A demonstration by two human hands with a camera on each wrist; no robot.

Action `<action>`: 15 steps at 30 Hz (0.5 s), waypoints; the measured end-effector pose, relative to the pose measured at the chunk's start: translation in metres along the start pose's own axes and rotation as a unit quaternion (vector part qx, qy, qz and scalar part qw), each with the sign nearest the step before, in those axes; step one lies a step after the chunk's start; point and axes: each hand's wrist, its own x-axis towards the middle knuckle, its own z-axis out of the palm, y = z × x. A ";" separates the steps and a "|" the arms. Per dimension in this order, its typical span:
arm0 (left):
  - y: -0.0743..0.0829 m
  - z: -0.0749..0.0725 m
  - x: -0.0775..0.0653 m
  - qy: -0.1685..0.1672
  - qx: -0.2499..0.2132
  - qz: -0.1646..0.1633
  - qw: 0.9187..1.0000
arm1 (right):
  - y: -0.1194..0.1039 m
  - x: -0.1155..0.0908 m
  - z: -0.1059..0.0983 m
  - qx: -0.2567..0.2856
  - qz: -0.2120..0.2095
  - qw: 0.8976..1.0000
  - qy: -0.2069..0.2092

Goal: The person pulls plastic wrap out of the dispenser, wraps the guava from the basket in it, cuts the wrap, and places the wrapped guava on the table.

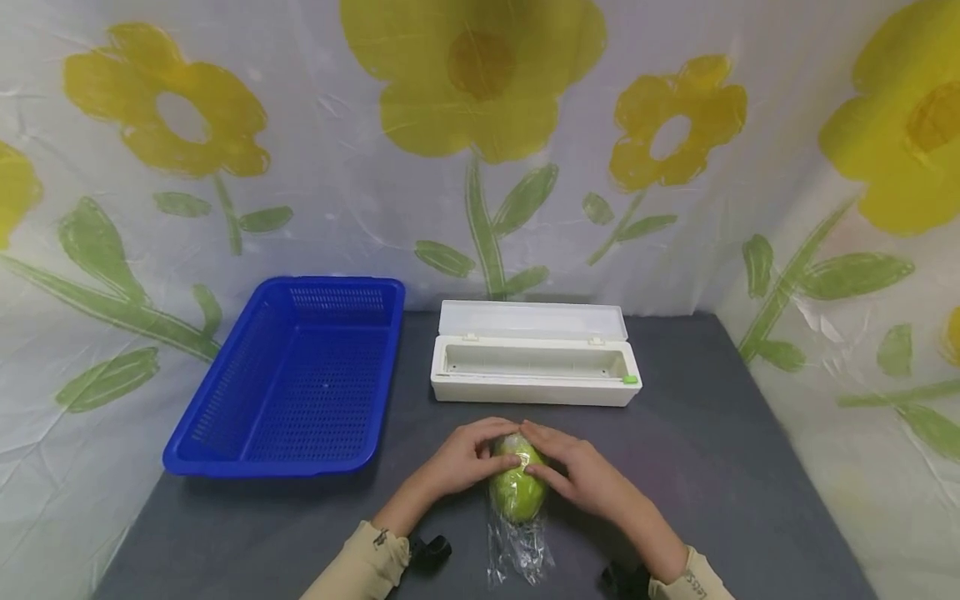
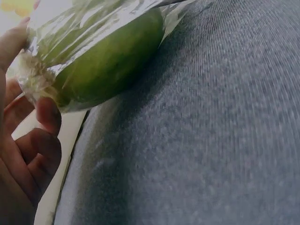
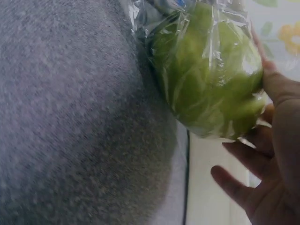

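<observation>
A green fruit (image 1: pixel 521 492) in clear plastic film lies on the dark table in front of the person. The left hand (image 1: pixel 478 457) holds its far end from the left, thumb on top. From the other side the right hand (image 1: pixel 583 471) grips the same end, its thumb also over the film. Loose film (image 1: pixel 517 550) trails off the near end toward the person. In the left wrist view the film bunches at a pale tip (image 2: pixel 36 75) beside the fingers. Shiny creases of film cover the fruit (image 3: pixel 211 75) in the right wrist view.
Beyond the hands stands a long white box (image 1: pixel 532 392) with its lid (image 1: pixel 532 319) raised and a small green tab (image 1: pixel 630 379) at its right front. A blue perforated basket (image 1: pixel 281 468) sits at the left. Flower-printed sheeting (image 1: pixel 315 225) hangs around the table.
</observation>
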 end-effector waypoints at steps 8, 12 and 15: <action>0.006 0.000 -0.003 0.005 0.108 -0.013 0.994 | -0.001 0.003 -0.001 -0.022 0.015 1.000 0.004; 0.008 0.001 -0.004 0.039 0.044 -0.026 0.998 | -0.002 0.002 0.003 -0.038 -0.007 0.999 0.014; 0.010 0.003 -0.005 0.048 -0.020 -0.066 0.996 | -0.004 -0.001 0.008 -0.042 0.000 0.999 0.020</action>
